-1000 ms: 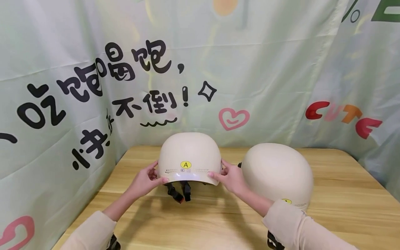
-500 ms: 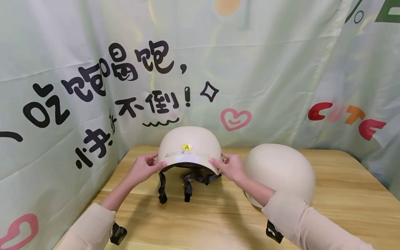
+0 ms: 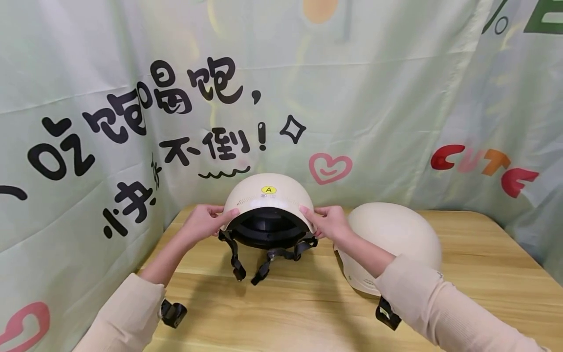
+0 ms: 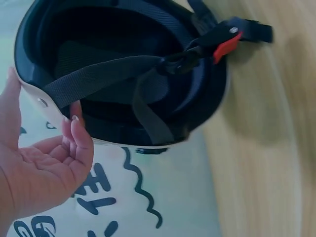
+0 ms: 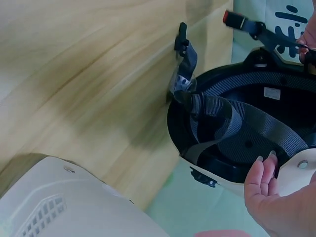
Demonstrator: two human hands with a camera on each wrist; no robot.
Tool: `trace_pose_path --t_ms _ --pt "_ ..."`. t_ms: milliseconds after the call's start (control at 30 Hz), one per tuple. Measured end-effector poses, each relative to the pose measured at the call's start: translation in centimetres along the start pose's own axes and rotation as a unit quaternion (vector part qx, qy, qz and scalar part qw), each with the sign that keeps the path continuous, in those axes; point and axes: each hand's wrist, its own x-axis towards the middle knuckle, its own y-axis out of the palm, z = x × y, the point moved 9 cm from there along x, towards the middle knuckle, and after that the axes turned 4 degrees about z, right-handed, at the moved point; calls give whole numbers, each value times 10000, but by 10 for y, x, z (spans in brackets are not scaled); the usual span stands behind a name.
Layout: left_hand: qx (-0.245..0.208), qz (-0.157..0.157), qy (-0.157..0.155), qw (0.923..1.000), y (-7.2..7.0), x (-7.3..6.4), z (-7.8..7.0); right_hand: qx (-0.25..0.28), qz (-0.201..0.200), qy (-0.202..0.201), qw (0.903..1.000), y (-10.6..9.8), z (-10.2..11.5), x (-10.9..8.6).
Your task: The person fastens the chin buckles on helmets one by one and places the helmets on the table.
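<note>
A cream helmet (image 3: 269,203) with a yellow "A" sticker is held up over the table, its front brim tipped upward so the black lining shows. My left hand (image 3: 204,222) grips one side of its rim, thumb on the front of the shell. On the opposite side, my right hand (image 3: 329,225) holds the rim the same way. In the left wrist view, fingertips of the left hand (image 4: 49,163) curl over the edge beside a chin strap (image 4: 106,74). A red-tabbed buckle (image 4: 227,47) hangs from the straps. The right wrist view shows a black rear knob (image 5: 203,177).
A second cream helmet (image 3: 391,239) sits on the wooden table (image 3: 264,313) at right, partly behind my right forearm. A printed fabric backdrop (image 3: 374,98) stands behind the table and along its left. Black wrist cameras (image 3: 173,313) show below both sleeves.
Both hands have raised the held helmet and tilted its front upward, so the inside now shows and the straps hang lower from it. The second helmet stays in place.
</note>
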Motion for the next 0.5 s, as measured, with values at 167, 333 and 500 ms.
trace_pose_path --t_ms 167,333,500 --pt "64 183 -223 9996 -2 -1 -6 -43 44 129 9999 -1 0 0" --pt "306 303 -273 9987 -5 -3 -11 -74 135 225 9996 0 1 -2" --pt "325 316 -327 9984 -5 -3 -10 -127 272 101 9995 1 3 -5"
